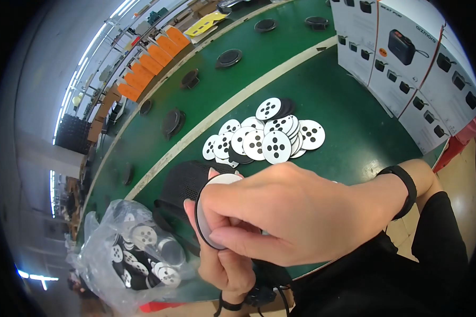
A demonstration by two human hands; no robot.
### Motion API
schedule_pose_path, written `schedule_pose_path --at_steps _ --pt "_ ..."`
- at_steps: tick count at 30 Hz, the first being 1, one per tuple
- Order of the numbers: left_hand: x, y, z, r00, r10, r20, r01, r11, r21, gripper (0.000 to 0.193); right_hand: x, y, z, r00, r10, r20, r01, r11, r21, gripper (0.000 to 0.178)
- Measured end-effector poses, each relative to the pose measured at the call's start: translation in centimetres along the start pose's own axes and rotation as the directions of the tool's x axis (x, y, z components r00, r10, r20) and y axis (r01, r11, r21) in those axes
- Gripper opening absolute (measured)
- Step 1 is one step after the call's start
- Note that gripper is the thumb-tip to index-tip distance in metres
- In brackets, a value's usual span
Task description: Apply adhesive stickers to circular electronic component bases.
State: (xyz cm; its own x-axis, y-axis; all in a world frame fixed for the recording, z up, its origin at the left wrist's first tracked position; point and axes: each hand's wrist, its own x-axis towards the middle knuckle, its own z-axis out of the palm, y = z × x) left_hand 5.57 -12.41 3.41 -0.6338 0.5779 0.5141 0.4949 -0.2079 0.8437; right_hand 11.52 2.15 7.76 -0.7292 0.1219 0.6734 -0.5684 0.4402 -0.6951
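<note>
My left hand (225, 269), low in the middle of the view, is closed around the edge of a round, pale disc with a thin black rim (203, 224). The disc stands tilted up, its face turned toward my right hand. My right hand (291, 211) reaches across in front of it with the thumb and fingers pinched together against its face. Whatever those fingertips grip is hidden behind the hand. Just beyond the disc lies a black mesh-covered item (182, 185), partly covered by my hands. A loose pile of white discs with black dots (276, 147) is spread on the green table farther out.
A clear plastic bag (103, 264) with more dotted discs stands at the left. Black round speaker-like parts (173, 123) sit along the green strip beyond a pale divider (227, 117). Printed white boxes (402, 63) are stacked at the far right; orange dividers (153, 61) line the back.
</note>
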Motion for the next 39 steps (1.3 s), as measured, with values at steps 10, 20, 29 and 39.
schedule_pose_path --at_steps 10,20,29,39 --pt "-0.9 -1.3 0.8 0.960 0.231 -0.158 -0.209 0.967 0.144 0.053 -0.5 -1.3 -0.3 0.960 0.228 0.162 -0.233 0.972 0.018 0.008" --pt "-0.6 -1.4 0.8 0.957 0.269 -0.110 -0.253 0.957 0.144 0.051 -0.6 -2.1 -0.6 0.900 0.332 0.281 -0.373 0.922 0.106 0.004" --pt "-0.6 -1.5 0.4 0.951 0.304 -0.062 -0.294 0.946 0.134 0.050 -1.2 -2.1 0.3 0.990 0.113 0.083 -0.110 0.993 -0.039 0.006" --pt "-0.2 -1.4 0.6 0.937 0.349 -0.003 -0.346 0.931 0.116 0.048 -1.4 -1.1 1.1 0.999 -0.001 -0.047 0.004 0.999 0.052 0.007"
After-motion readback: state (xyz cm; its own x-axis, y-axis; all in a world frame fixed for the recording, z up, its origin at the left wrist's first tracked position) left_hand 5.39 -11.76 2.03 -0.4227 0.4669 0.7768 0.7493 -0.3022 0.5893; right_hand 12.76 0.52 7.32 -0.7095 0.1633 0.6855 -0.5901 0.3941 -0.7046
